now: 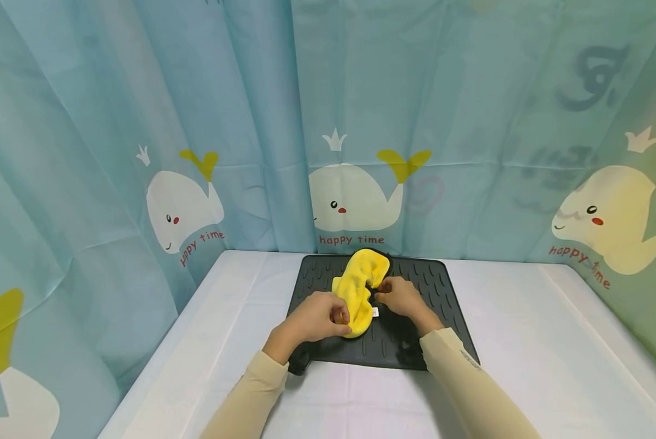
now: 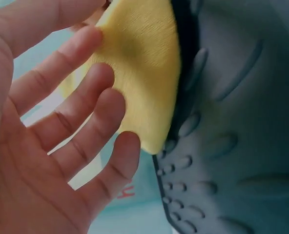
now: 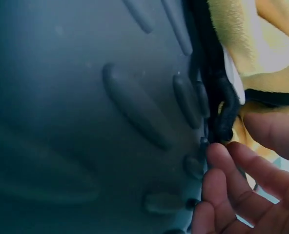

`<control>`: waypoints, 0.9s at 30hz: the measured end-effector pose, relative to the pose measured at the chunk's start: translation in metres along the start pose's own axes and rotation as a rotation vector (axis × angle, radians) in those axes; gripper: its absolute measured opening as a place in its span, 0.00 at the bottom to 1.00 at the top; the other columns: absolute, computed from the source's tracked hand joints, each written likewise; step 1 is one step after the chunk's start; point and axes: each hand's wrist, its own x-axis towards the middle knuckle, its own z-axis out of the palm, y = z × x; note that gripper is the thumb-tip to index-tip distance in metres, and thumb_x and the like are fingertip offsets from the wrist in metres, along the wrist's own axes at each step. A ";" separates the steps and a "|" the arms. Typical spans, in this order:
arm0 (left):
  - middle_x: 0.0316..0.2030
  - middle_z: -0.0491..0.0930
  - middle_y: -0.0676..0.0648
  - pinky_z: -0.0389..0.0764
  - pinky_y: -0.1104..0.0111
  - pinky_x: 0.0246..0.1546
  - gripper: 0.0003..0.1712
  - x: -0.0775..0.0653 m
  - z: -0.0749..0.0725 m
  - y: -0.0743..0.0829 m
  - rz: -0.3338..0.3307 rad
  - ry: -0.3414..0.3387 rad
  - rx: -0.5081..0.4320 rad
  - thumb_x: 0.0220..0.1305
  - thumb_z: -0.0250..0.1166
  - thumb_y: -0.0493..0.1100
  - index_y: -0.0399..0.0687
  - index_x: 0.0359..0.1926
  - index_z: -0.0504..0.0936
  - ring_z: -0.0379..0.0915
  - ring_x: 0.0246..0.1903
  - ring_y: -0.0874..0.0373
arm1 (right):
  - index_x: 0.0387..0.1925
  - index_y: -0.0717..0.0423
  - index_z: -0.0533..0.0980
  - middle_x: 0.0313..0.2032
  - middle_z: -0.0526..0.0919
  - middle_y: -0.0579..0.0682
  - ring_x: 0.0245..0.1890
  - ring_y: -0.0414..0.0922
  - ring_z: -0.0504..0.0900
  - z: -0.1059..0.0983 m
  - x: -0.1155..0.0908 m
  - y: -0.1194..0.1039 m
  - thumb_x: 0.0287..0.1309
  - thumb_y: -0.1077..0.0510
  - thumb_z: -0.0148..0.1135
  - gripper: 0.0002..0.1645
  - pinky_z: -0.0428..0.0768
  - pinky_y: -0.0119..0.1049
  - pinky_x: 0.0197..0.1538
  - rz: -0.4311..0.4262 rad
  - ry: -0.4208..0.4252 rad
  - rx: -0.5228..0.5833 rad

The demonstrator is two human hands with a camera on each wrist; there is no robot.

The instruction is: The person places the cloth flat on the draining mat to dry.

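Note:
A yellow plush eye mask (image 1: 355,286) with black edging and a small white tag (image 1: 375,312) lies lengthwise on a black ridged mat (image 1: 438,305). At its near end is my left hand (image 1: 319,315), with thumb and index fingertips at the edge, a gap between them. In the left wrist view the other fingers of this hand spread loosely against the yellow fabric (image 2: 149,73). My right hand (image 1: 402,297) is at the mask's right side, by its notch. In the right wrist view its thumb and index finger pinch around a black edge or strap (image 3: 225,112) near the tag.
The mat rests on a white-covered table (image 1: 224,317). A dark object (image 1: 299,361) sits at the mat's near left corner, partly under the left wrist. Blue curtains (image 1: 262,122) printed with white whales stand behind and along both sides of the table.

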 end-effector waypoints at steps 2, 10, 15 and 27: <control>0.24 0.77 0.57 0.74 0.72 0.30 0.12 0.001 0.005 0.004 -0.009 -0.003 0.049 0.54 0.80 0.50 0.57 0.31 0.84 0.70 0.27 0.65 | 0.45 0.61 0.83 0.37 0.86 0.53 0.34 0.47 0.80 0.002 0.002 -0.002 0.64 0.54 0.67 0.14 0.78 0.40 0.38 0.015 -0.011 -0.021; 0.30 0.72 0.57 0.70 0.72 0.29 0.23 0.002 0.019 0.007 -0.039 -0.010 0.256 0.46 0.84 0.56 0.58 0.38 0.82 0.67 0.27 0.64 | 0.18 0.52 0.74 0.16 0.64 0.43 0.17 0.41 0.63 0.006 0.007 0.002 0.64 0.58 0.63 0.17 0.60 0.31 0.24 -0.004 -0.029 -0.063; 0.32 0.74 0.57 0.72 0.72 0.30 0.19 0.003 0.022 0.004 -0.039 0.001 0.308 0.49 0.83 0.49 0.56 0.39 0.84 0.67 0.28 0.64 | 0.13 0.48 0.66 0.13 0.59 0.42 0.14 0.39 0.56 -0.007 -0.003 0.010 0.67 0.57 0.61 0.25 0.57 0.31 0.22 -0.020 -0.069 0.027; 0.38 0.80 0.53 0.80 0.67 0.41 0.14 0.002 0.019 -0.001 -0.042 -0.006 0.347 0.55 0.79 0.44 0.53 0.44 0.89 0.76 0.39 0.60 | 0.23 0.57 0.75 0.19 0.67 0.44 0.21 0.41 0.62 -0.050 -0.053 0.043 0.67 0.58 0.59 0.15 0.63 0.34 0.28 -0.049 -0.154 0.081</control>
